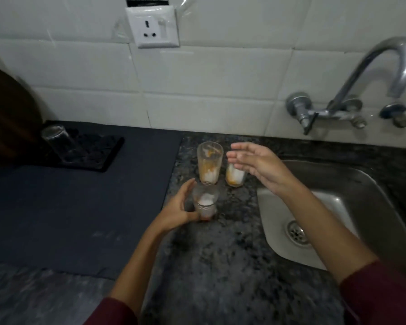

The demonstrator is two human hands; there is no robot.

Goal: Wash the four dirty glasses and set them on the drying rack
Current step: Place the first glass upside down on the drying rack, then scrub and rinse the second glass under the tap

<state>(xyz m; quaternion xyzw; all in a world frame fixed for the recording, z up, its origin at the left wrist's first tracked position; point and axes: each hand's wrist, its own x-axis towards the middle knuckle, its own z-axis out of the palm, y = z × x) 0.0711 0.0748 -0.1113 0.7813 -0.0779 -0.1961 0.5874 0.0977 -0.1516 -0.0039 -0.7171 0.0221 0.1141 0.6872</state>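
Note:
Three dirty glasses stand on the dark granite counter left of the sink (361, 184). My left hand (178, 209) is wrapped around the nearest glass (205, 202), which has a white residue inside. Behind it stands a tall glass (209, 163) streaked with orange and white. My right hand (256, 163) hovers open, fingers spread, just above and in front of a second orange-stained glass (235, 177), partly hiding it. A clear glass (59, 144) rests upside down on the black drying rack (99, 153) at the back left.
A dark mat (80, 202) covers the counter left of the glasses. The steel sink has a drain (297, 233), and a curved tap (384, 73) sticks out of the tiled wall above it. A wall socket (154, 28) sits above the counter. A dark round object (7, 113) is at far left.

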